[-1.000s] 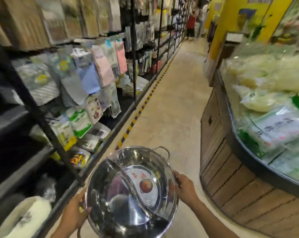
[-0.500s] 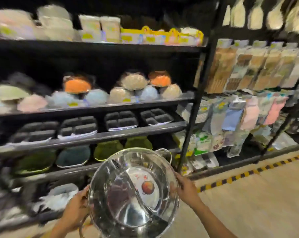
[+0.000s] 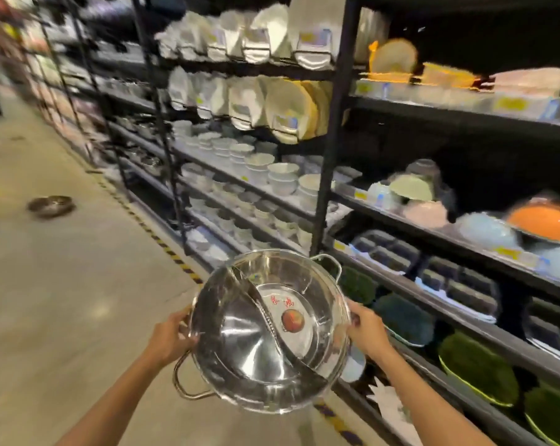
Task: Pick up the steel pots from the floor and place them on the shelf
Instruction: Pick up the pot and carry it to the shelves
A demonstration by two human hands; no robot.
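— Since the view swung left off the hanging packets, what fills it?
— Both hands keep their grip: left hand (image 3: pixel 169 336) at the rim's 9 o'clock, right hand (image 3: pixel 367 329) at 3, clasping the steel pot (image 3: pixel 269 329) low at centre, over the floor (image 3: pixel 62 300).
— Which way does it face?
— Mouth tilted toward the camera; its divider runs from 11 to 5, loop handles at 1 and 7.
— Around it?
— Black shelf (image 3: pixel 433 304) close at 3, with green bowls (image 3: pixel 475 368); white bowls (image 3: pixel 272 175) at 12. A second pot (image 3: pixel 51 206) lies on the floor at 10.
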